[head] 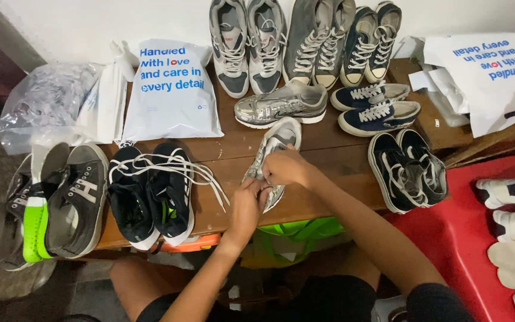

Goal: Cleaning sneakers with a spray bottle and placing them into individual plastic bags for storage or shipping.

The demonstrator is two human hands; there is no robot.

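Silver shoe (276, 150): lies on the wooden counter (323, 156) near its front edge, toe pointing to 12 o'clock, a little tilted; both hands are on its lower half.
Left hand (247, 206): comes up from 6 o'clock, its fingers (262, 192) curled together and pinched on the shoe's laces or tongue; which of the two I cannot tell.
Right hand (286, 168): reaches in from 4 o'clock, fingers bent and closed on the same shoe's upper, just above the left hand; the two hands touch.
Second silver shoe (281, 104): lies on its side at 12 o'clock of the held one, just beside its toe.
Black pair (150, 194): at 9 o'clock of the hands, near the counter's front edge, white laces loose and spread across toward the hands.
Grey shoe (78, 200): further out at 9 o'clock, next to a shoe with a bright green part (34, 229).
Dark pair (409, 170): at 3 o'clock of the hands, toes toward the person.
Navy pair (377, 107): at 2 o'clock, lying sideways.
Back row: grey trainers (248, 45), tall grey canvas shoes (320, 39) and navy canvas shoes (371, 42) lean at the wall at 12 o'clock.
White bag (171, 89): flat on the counter at 11 o'clock.
Red surface (448, 238): at 4 o'clock, lower than the counter, with white shoes (511, 194) on it.
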